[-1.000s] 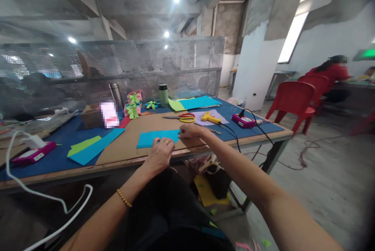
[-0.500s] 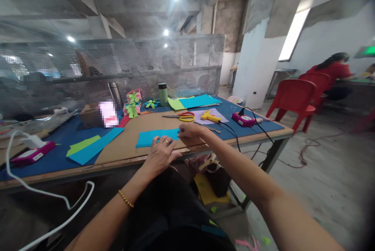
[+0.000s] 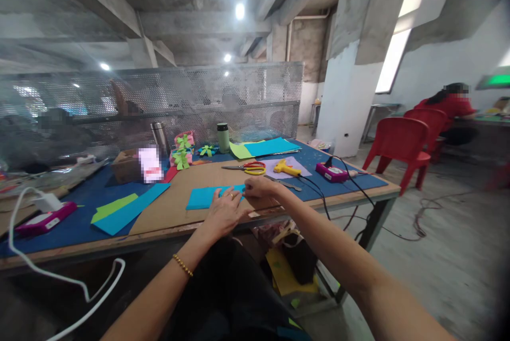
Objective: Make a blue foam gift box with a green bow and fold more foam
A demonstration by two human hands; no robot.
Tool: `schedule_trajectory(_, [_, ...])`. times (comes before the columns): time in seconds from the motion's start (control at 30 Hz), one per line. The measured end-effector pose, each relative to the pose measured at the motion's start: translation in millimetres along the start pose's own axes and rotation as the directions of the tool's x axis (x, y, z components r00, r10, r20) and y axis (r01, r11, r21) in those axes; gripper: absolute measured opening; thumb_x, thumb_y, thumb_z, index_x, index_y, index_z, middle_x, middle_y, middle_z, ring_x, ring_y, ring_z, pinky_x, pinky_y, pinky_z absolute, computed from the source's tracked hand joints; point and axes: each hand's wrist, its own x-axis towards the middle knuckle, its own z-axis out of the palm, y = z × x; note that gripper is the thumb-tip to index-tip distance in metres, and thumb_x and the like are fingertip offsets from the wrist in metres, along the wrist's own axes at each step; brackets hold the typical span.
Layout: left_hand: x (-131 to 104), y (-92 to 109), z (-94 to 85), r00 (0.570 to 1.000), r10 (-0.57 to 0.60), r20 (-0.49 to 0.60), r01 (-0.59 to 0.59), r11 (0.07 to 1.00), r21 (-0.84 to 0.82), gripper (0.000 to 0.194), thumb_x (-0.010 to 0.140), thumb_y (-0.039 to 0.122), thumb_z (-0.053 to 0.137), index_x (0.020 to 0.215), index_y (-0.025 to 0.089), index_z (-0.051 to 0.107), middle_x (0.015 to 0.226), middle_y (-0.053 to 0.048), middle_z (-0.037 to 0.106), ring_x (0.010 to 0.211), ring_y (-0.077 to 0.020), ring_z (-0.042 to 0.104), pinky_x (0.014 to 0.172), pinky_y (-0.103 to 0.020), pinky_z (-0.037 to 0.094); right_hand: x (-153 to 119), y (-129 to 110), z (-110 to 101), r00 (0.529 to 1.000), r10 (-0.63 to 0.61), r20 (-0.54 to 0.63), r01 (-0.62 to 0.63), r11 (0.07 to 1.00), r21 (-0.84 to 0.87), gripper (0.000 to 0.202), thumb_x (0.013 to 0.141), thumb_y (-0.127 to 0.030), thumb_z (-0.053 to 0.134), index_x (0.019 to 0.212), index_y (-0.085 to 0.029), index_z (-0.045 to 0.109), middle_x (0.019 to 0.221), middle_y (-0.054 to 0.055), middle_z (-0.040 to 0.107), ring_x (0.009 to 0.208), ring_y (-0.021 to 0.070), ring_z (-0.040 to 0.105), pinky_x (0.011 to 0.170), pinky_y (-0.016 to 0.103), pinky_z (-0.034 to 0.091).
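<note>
A folded blue sheet (image 3: 199, 198) lies on the brown board (image 3: 159, 216) near the table's front edge. My left hand (image 3: 225, 209) rests on it palm down with the fingers apart, a ring on one finger. At the sheet's right end is my right hand (image 3: 260, 188), its fingers closed on the blue edge. Behind the hands lie scissors (image 3: 255, 168) with red and yellow handles. A yellow glue gun (image 3: 287, 169) sits on a purple sheet (image 3: 305, 167), with a metal blade-like tool (image 3: 287, 184) in front of it.
Blue strips (image 3: 131, 209), a carton (image 3: 124, 165), a phone (image 3: 150, 164) and a white cable (image 3: 16, 224) are on the left. A green bottle (image 3: 223, 138) and stacked sheets (image 3: 273, 147) stand behind. A purple box (image 3: 331, 172) is right; a seated person (image 3: 448, 104) is beyond.
The view has tilted up slightly, so the table sits lower in the picture. My left hand has shifted a little to the right over the blue sheet; my right hand keeps its place.
</note>
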Motion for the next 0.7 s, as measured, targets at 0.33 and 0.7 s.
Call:
schedule_trajectory(0.33, [-18,9,-2.9,1.0,-0.025,-0.017,0.027,0.997,0.07,0.038,0.1,0.048,0.046,0.118,0.019,0.063,0.122,-0.012,0.069,0.126,-0.0295,0.056,0.11,-0.053,0.029,0,-2,-7,0.999,-0.009,0.04,0.009,1.0,-0.009,0.033,0.092,-0.043,0.058,0.102,-0.015,0.074,0.1,0.01,0.076,0.085,0.0194,0.067,0.064,0.023,0.038])
schedule_trajectory(0.7, [-25,10,0.6,0.998,-0.056,-0.008,0.057,0.996,0.076,0.053,0.099,0.055,0.043,0.132,0.018,0.06,0.136,-0.014,0.063,0.131,-0.0294,0.053,0.112,-0.054,0.03,-1,-17,-18,0.996,0.065,0.057,-0.064,0.998,-0.022,0.038,0.094,-0.039,0.052,0.109,-0.012,0.074,0.113,0.017,0.073,0.097,0.0262,0.069,0.071,0.027,0.044])
